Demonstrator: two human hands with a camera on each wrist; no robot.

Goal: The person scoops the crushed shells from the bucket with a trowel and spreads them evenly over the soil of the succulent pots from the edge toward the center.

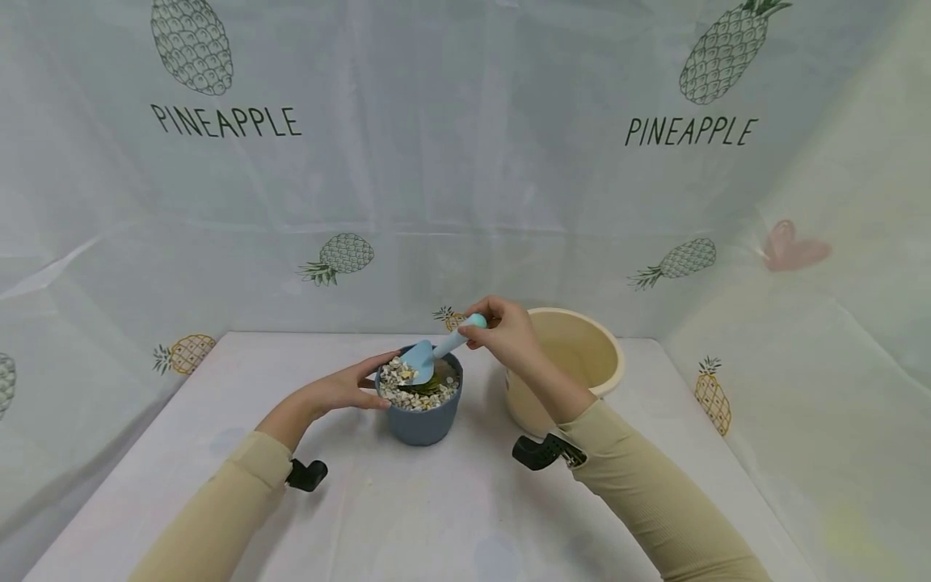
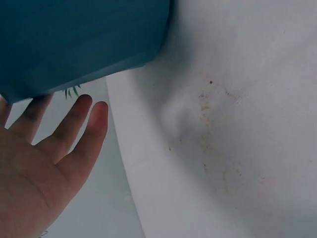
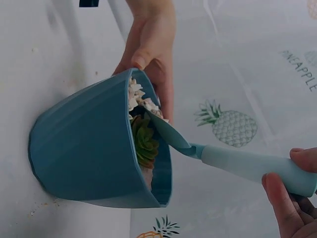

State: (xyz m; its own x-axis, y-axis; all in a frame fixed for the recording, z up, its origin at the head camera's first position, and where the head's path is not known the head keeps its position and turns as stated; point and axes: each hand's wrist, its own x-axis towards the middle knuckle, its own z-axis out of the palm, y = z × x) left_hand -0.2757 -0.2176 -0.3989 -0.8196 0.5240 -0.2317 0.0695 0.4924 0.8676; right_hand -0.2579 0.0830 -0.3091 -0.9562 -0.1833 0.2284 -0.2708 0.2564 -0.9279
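Note:
A blue-grey flowerpot (image 1: 422, 426) stands on the table with pale stones (image 1: 429, 400) and a green succulent (image 3: 144, 142) inside. From the left side, my left hand (image 1: 342, 390) spans the pot, its thumb on the near rim and extended fingers along the far side. In the left wrist view those fingers (image 2: 94, 129) look spread, with some clear of the pot. My right hand (image 1: 509, 327) pinches a light blue hand trowel (image 1: 451, 343) by the handle end. The trowel's blade (image 3: 169, 130) dips into the pot, over the succulent and against the stones.
A large cream bucket (image 1: 611, 360) stands behind my right forearm, to the right of the pot. Specks of dirt (image 2: 205, 119) lie on the white tablecloth (image 1: 407, 517). A pineapple-printed curtain (image 1: 465, 186) hangs behind the table.

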